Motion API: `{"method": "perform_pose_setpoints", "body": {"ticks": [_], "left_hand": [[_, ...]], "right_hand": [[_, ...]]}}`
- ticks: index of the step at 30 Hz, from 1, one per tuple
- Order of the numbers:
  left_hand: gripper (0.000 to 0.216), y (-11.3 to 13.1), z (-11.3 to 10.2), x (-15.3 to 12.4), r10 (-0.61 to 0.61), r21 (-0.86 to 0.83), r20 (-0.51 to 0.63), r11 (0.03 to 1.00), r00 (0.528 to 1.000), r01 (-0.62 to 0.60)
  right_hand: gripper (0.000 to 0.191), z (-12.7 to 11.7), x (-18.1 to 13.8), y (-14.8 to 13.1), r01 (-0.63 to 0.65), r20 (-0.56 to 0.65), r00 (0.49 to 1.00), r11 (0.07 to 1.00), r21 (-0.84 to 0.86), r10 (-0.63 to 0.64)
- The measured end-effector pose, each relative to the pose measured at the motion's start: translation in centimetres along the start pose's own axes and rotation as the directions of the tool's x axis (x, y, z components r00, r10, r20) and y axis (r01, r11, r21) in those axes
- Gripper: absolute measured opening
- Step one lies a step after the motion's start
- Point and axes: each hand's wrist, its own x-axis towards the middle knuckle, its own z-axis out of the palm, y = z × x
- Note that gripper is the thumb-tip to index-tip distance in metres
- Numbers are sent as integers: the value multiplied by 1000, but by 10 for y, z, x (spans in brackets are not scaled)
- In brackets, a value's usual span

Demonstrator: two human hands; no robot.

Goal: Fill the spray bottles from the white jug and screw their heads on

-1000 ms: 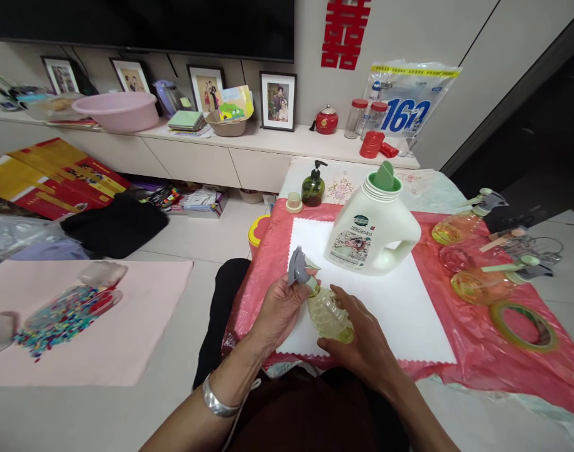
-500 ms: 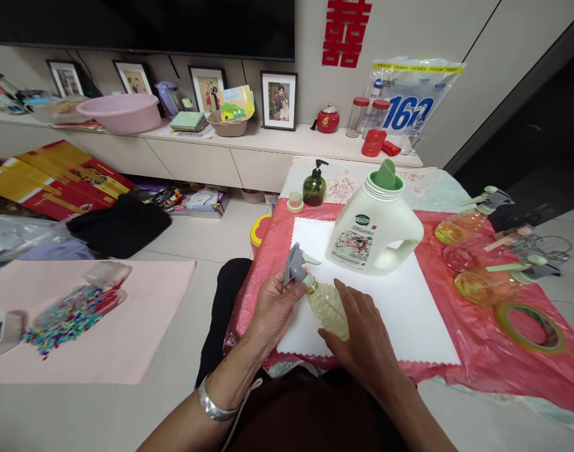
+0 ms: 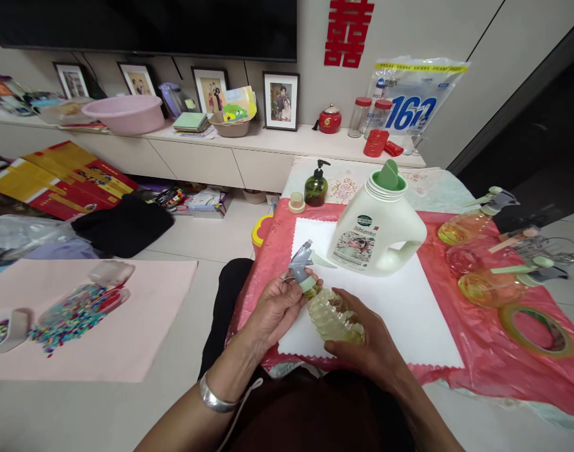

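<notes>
A clear ribbed spray bottle (image 3: 331, 314) with pale yellow liquid is tilted between my two hands, over a white sheet (image 3: 409, 314). My left hand (image 3: 280, 304) is closed round the grey trigger spray head (image 3: 299, 265) and its pale green collar at the bottle's neck. Wrapped round the bottle's lower body is my right hand (image 3: 369, 336); the palm side is hidden. Just beyond the bottle stands a large pale green detergent jug (image 3: 357, 220) with an open mouth and a green spout (image 3: 389, 174).
Several spray bottles (image 3: 463, 226) lie at the right on red plastic sheeting (image 3: 438, 257), near a tape roll (image 3: 534, 331). A green pump bottle (image 3: 316, 188) and a small cap (image 3: 296, 202) stand at the back. Colourful beads (image 3: 70, 323) lie on a pink mat (image 3: 140, 314) at left.
The spray bottle has turned in my hands; its spray head now points up and away. My right hand has shifted slightly toward the bottle's base. The view has moved slightly.
</notes>
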Motion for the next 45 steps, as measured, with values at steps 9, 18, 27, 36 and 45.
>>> {"method": "perform_pose_setpoints", "body": {"ticks": [9, 18, 27, 36, 45], "left_hand": [[41, -5, 10, -1, 66, -21, -51, 998, 996, -68], [41, -11, 14, -1, 152, -46, -137, 986, 979, -160], [41, -7, 13, 2, 168, -56, -213, 981, 962, -184], [37, -13, 8, -2, 125, 1, -142, 992, 982, -126], [39, -11, 7, -4, 70, -15, -74, 997, 995, -71]], "right_hand": [[82, 0, -6, 2, 121, -30, 992, 987, -111, -125], [80, 8, -6, 16, 370, -98, 867, 762, -531, -489], [80, 10, -7, 20, 361, -136, 827, 701, -615, -545], [80, 8, -7, 23, 350, -120, 854, 730, -587, -506], [75, 6, -6, 25, 321, -92, 921, 869, -376, -379]]}}
